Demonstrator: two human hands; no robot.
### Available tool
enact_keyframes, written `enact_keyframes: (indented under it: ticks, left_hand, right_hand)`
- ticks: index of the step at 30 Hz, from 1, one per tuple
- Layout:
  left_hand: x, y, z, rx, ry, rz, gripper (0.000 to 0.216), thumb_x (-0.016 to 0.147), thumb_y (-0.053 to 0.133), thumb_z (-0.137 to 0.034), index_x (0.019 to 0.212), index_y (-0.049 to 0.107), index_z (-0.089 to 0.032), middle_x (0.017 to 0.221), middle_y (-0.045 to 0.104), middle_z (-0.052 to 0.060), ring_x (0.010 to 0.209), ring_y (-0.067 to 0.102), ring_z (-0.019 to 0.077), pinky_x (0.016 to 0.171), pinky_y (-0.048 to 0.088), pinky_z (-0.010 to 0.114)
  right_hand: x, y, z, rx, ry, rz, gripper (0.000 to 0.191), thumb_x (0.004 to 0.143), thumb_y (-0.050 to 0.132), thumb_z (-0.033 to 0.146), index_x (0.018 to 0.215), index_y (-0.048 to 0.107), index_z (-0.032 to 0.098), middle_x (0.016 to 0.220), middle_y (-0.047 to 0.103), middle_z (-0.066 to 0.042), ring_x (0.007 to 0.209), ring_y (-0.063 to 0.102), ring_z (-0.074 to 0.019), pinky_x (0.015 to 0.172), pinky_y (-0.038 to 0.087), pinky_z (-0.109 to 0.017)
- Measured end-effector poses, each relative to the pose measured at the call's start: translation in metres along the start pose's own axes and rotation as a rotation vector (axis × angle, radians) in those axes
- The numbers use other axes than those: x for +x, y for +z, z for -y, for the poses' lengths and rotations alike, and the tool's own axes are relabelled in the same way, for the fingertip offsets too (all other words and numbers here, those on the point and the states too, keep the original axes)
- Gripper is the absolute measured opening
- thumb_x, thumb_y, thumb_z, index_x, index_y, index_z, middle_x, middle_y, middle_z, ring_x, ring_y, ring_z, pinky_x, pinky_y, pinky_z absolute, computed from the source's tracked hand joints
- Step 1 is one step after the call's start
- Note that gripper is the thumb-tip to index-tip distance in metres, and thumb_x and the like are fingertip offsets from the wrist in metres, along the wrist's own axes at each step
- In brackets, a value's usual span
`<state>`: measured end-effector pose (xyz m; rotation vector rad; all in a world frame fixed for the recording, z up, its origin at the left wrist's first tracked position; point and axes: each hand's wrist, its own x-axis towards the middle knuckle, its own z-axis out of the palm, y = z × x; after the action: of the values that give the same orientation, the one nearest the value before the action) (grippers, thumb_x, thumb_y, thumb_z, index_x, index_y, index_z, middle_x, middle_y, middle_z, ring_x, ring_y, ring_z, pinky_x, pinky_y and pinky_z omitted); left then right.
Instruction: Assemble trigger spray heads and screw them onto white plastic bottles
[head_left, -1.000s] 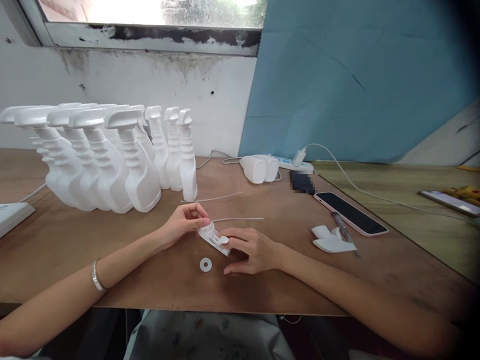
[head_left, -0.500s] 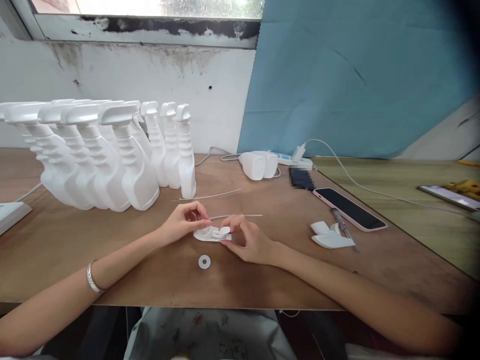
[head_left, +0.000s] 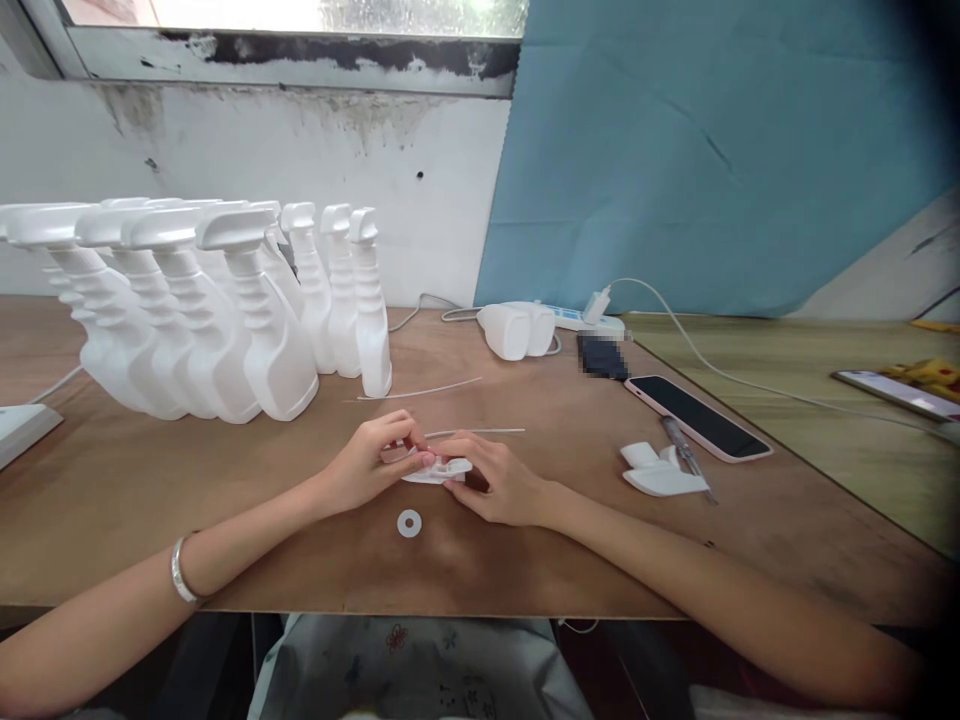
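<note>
Both hands meet over a white plastic spray trigger head (head_left: 436,477) at the middle of the brown table. My left hand (head_left: 379,455) is closed, its thumb and fingers pinching at the head's left and upper part; whether a smaller piece sits between the fingertips is hidden. With thumb below and fingers above, my right hand (head_left: 499,482) grips the right end of the same spray head. Just in front lies a flat white ring washer (head_left: 409,523). Behind the hands rests a thin white tube (head_left: 487,431), partly covered by them.
Many white spray bottles (head_left: 281,350) stand at the back left. A second thin tube (head_left: 435,389) lies farther back. To the right are another white spray head part (head_left: 664,475), a screwdriver (head_left: 686,452), a phone (head_left: 701,415), white bottles lying down (head_left: 510,332) and a power strip (head_left: 577,320).
My left hand has shifted slightly right, and its fingertips now sit closer to the right hand, covering more of the spray head. The right hand's fingers have moved a little left over it.
</note>
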<state>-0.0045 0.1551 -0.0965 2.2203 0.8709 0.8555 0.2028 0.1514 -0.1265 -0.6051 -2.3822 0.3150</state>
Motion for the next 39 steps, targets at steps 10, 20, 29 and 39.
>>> enact_keyframes:
  ticks: [10, 20, 29, 39]
  left_hand:
    - [0.001, -0.007, 0.008, 0.105, 0.205, 0.105, 0.025, 0.069, 0.065, -0.035, 0.075, 0.049, -0.016, 0.089, 0.064, 0.003, 0.077, 0.055, 0.0131, 0.075, 0.039, 0.026]
    - [0.002, -0.007, 0.015, 0.309, 0.501, 0.037, 0.016, 0.074, 0.063, -0.031, 0.073, 0.059, -0.016, 0.089, 0.066, 0.004, 0.077, 0.058, 0.0135, 0.071, 0.039, 0.027]
    - [0.003, -0.007, 0.014, 0.320, 0.582, 0.011, 0.012, 0.077, 0.060, -0.028, 0.075, 0.061, -0.015, 0.090, 0.067, 0.008, 0.074, 0.058, 0.0132, 0.069, 0.043, 0.026]
    - [0.004, -0.011, 0.014, 0.435, 0.584, 0.063, 0.013, 0.079, 0.058, -0.030, 0.077, 0.060, -0.017, 0.091, 0.065, 0.005, 0.076, 0.055, 0.0137, 0.067, 0.039, 0.027]
  right_hand:
    - [0.000, 0.000, 0.000, -0.122, -0.006, -0.023, 0.024, 0.076, 0.055, 0.027, 0.099, 0.048, 0.020, 0.090, 0.057, -0.003, 0.067, 0.053, -0.0110, 0.062, 0.044, -0.023]
    - [0.004, 0.003, 0.004, -0.207, -0.067, -0.049, 0.021, 0.081, 0.052, 0.032, 0.100, 0.054, 0.021, 0.087, 0.059, -0.003, 0.069, 0.057, -0.0098, 0.064, 0.045, -0.021]
    - [0.005, 0.002, 0.006, -0.195, -0.021, -0.011, 0.021, 0.083, 0.050, 0.031, 0.099, 0.057, 0.021, 0.094, 0.060, -0.004, 0.073, 0.058, -0.0101, 0.066, 0.045, -0.021]
    - [0.009, 0.001, 0.008, -0.220, -0.072, -0.016, 0.015, 0.085, 0.045, 0.027, 0.090, 0.057, 0.020, 0.089, 0.061, -0.003, 0.071, 0.057, -0.0101, 0.063, 0.043, -0.021]
